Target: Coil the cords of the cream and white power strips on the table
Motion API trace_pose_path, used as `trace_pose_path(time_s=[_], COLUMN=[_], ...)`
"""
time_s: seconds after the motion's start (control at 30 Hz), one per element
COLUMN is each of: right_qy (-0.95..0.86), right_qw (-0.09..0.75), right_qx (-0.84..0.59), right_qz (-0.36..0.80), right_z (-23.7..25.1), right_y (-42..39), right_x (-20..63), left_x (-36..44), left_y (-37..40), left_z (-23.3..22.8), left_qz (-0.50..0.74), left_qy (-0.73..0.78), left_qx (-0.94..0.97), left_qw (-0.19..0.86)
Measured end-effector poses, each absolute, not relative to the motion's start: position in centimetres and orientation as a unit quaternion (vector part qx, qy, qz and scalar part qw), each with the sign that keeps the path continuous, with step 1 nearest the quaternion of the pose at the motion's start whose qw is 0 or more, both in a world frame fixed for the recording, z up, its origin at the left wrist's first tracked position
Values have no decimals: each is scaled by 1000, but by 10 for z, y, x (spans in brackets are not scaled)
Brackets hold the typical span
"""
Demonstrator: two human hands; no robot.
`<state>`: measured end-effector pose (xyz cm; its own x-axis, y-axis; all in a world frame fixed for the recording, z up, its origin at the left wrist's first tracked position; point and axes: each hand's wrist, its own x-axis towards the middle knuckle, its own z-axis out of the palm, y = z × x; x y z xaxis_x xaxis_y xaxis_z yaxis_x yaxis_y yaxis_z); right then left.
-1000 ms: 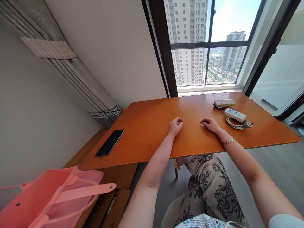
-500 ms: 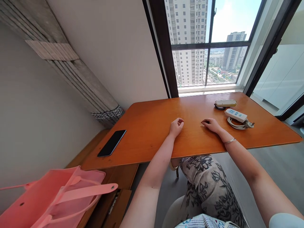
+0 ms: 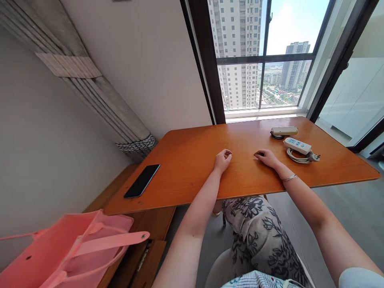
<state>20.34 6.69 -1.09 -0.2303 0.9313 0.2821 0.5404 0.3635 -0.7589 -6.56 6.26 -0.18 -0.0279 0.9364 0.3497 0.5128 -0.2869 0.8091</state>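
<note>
Both of my hands rest on an orange-brown wooden table (image 3: 186,160). My left hand (image 3: 222,160) lies near the middle of the top with its fingers curled in, holding nothing. My right hand (image 3: 267,158), with a thin bracelet at the wrist, lies palm down a short way to the right, fingers loosely curled and holding nothing. Nearest to it is a white power strip (image 3: 297,145) on its coiled cable.
A second, cream power strip (image 3: 284,131) lies further back. A black phone (image 3: 142,181) sits at the table's left front corner. A pink tote bag (image 3: 69,250) stands at the lower left beside a low wooden cabinet (image 3: 150,240). Windows rise behind the table.
My hands have stayed where they were. My legs under the table have shifted a little, and the view has drifted slightly.
</note>
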Motion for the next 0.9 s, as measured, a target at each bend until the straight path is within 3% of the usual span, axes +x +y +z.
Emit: trace_pose_path(time_s=[0.9], right_qy=[-742], right_qw=[371], right_qx=[-494], right_qz=[260], right_z=[-11], right_y=[67], right_x=[201], left_x=[-67], left_y=[67], left_z=[-7], left_qz=[466], left_qy=[546], left_qx=[658], left_qw=[226])
